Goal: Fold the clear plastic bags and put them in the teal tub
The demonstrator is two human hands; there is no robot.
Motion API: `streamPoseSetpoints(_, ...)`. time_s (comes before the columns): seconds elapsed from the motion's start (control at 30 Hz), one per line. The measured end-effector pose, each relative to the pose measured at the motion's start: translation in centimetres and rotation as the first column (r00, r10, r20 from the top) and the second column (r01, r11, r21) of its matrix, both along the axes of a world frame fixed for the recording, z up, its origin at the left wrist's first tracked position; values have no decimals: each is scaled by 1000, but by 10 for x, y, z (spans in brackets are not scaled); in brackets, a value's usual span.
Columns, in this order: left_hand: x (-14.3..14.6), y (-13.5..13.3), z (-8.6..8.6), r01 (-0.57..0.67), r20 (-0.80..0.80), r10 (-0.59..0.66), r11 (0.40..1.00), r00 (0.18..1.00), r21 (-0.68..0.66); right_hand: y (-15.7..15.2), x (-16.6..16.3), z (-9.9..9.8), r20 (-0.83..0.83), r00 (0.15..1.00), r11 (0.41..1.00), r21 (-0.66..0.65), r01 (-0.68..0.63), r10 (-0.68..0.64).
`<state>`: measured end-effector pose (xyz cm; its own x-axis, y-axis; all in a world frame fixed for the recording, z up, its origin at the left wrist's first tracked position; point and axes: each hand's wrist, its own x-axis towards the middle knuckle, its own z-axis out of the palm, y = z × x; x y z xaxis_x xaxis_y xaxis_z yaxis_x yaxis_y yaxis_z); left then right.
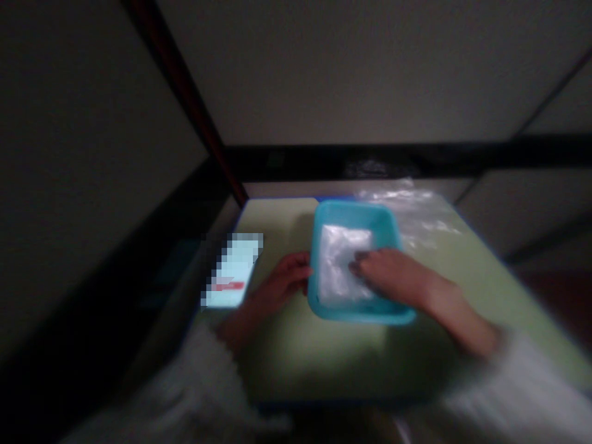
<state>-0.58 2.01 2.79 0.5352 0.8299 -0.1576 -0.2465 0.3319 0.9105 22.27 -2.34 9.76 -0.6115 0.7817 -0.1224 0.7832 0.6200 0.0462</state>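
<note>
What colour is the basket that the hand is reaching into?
The basket is turquoise, a bright blue-green; the head view shows it best.

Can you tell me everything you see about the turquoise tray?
The turquoise tray looks plastic, roughly rectangular, with rounded corners and raised walls. It's open on top, over the yellowish-green tabletop. The left hand touches its left side; the right hand reaches inside, where a shiny plastic packet lies.
</note>
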Motion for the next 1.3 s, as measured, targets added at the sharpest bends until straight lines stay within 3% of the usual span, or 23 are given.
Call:
streamPoseSetpoints(0.2,0,-1,0,10,11,-10,1000,1000,8,-3,-3,-6,5,1000,999,-34,3,-3)
streamPoseSetpoints(0.57,1,-2,0,-4,-3,4,1000,1000,-2,-2,1,-15,-34,998,998,34,-45,46)
streamPoseSetpoints(0.87,0,-1,2,-37,11,37,998,999,-45,-2,9,-2,-78,995,989,142,-48,59)
streamPoseSetpoints(1.3,-1,-1,1,-35,4,35,998,999,-51,-2,4,-1,-38,999,999,31,-24,26)
